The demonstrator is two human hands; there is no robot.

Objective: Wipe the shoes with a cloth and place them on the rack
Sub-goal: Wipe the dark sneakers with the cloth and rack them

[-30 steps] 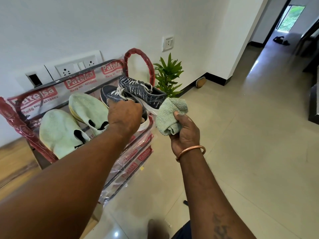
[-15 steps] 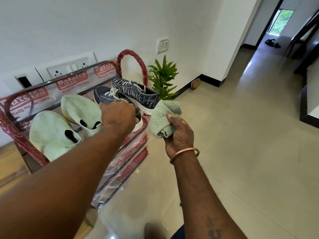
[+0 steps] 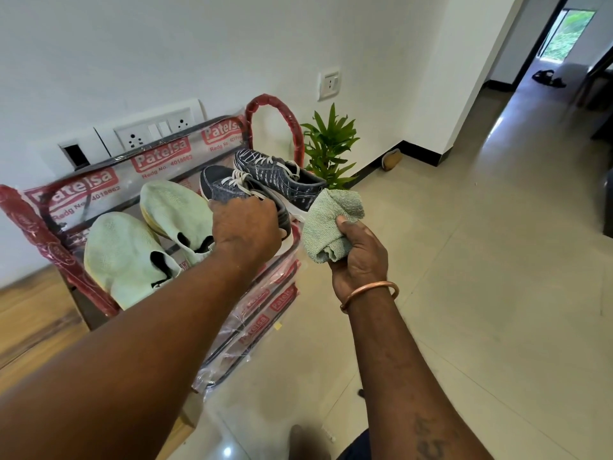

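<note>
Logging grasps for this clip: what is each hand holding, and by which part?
The left hand grips the dark grey lace-up sneaker at its heel end; the right hand clutches the bunched pale green terry cloth by its lower folds.

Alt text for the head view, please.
The left hand grips a dark sneaker on the top tier of the rack, beside its mate and two pale green shoes; the right hand holds a bunched green cloth.

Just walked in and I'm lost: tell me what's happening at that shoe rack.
A person's left hand grips a dark sneaker at the top shelf of the rack, beside its mate. The right hand holds a bunched green cloth. Two pale green slip-ons already lie on that shelf.
</note>
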